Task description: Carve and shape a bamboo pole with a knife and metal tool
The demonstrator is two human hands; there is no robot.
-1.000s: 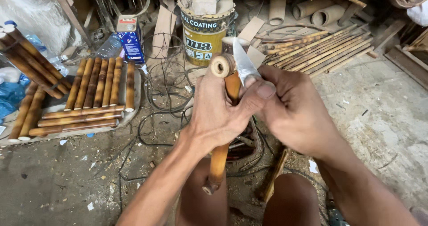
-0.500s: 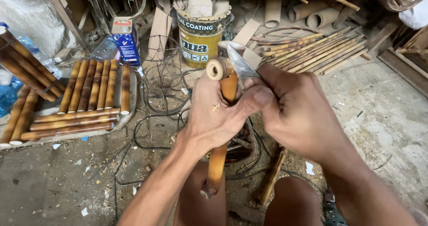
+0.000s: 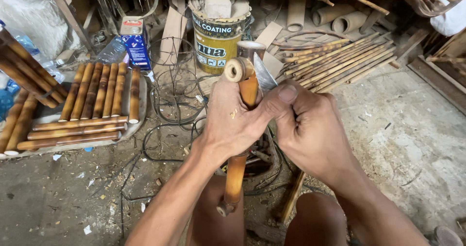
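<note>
- Gripping a long orange-brown bamboo stick (image 3: 236, 170), the left hand (image 3: 232, 122) is wrapped tight round its upper part, fingers fully closed, in the head view.
- The stick stands nearly upright between the person's knees, its round cut end (image 3: 238, 69) sticking out just above the left hand and its knobbed lower end near the ground.
- The right hand (image 3: 310, 129) is clenched just right of the stick, touching the left hand, its thumb pressed against the stick's side.
- From that closed right fist a grey metal knife blade (image 3: 264, 73) points up and far, its flat side lying against the stick just below the cut end; the handle is hidden inside the fist.
- Far behind the stick's top stands a yellow paint bucket (image 3: 216, 44).
- To the left, a row of short brown bamboo pieces (image 3: 99, 90) lies on a pale board.
- To the far right, a bundle of thin bamboo strips (image 3: 335, 56) lies on the concrete floor (image 3: 403, 139).
</note>
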